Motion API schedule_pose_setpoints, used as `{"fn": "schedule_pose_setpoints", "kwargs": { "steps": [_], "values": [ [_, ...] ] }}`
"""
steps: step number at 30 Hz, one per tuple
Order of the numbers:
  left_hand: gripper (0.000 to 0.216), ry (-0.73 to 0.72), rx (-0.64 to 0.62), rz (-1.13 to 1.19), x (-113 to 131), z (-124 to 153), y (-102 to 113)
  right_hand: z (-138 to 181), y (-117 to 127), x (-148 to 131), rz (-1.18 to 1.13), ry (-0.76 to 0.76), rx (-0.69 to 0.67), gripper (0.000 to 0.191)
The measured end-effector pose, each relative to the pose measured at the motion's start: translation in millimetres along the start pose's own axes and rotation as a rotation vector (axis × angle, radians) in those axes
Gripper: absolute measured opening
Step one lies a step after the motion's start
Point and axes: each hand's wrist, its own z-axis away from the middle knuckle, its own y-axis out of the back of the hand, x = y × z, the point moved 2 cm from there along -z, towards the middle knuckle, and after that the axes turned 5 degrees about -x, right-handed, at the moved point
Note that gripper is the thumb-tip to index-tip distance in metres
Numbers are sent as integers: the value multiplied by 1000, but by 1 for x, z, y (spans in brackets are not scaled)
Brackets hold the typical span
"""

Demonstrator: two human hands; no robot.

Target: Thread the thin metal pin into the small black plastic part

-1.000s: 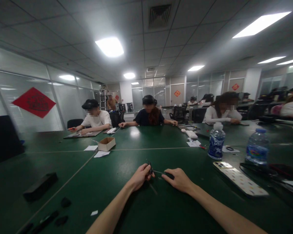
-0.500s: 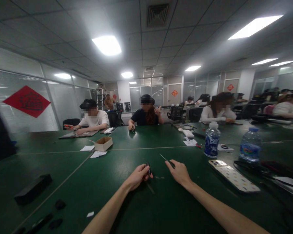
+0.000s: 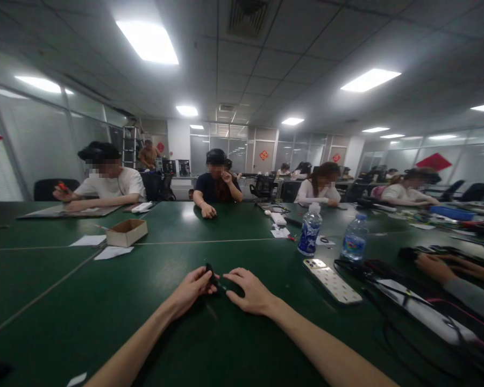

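My left hand (image 3: pixel 191 290) is closed around a small black object (image 3: pixel 211 273), its upper end standing out above the fingers; I cannot make out its kind. Close by on the right, my right hand (image 3: pixel 250 290) is curled, with thumb and forefinger pointing at the black object. A short, dark, shiny piece (image 3: pixel 221 289) shows between the two hands at the right thumb tip. Whether it belongs to the black object or to a tool in the right hand is unclear. Both hands are just above the green table (image 3: pixel 177 344).
A patterned phone (image 3: pixel 333 280) lies to the right, below two bottles (image 3: pixel 310 231). Beyond it are black cables and a white power strip (image 3: pixel 427 312), near another person's hands (image 3: pixel 435 267). An open cardboard box (image 3: pixel 127 234) stands left on white papers. Several people sit across the table.
My right hand has come left, close to my left hand. The thin metal tool that stuck out of it no longer shows clearly. My view has turned right.
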Motion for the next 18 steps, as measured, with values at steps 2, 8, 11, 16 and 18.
{"fn": "schedule_pose_setpoints", "kwargs": {
  "steps": [2, 8, 11, 16, 18],
  "values": [
    [39, -3, 22, -20, -1, -1, 0, 1, 1, 1, 30, -101, 63, 35],
    [39, 14, 21, -57, -1, 0, 1, 27, 30, 36, 245, -577, -2, 44],
    [39, 9, -3, -60, -1, -1, 0, 71, 64, 77, 508, -951, -57, 57],
    [41, 13, 5, -84, -1, -2, 0, 156, 95, 113, 520, -1238, -98, 60],
    [40, 18, 4, -88, -1, -2, 1, 170, 95, 112, 525, -1140, -83, 53]
  ]
}}
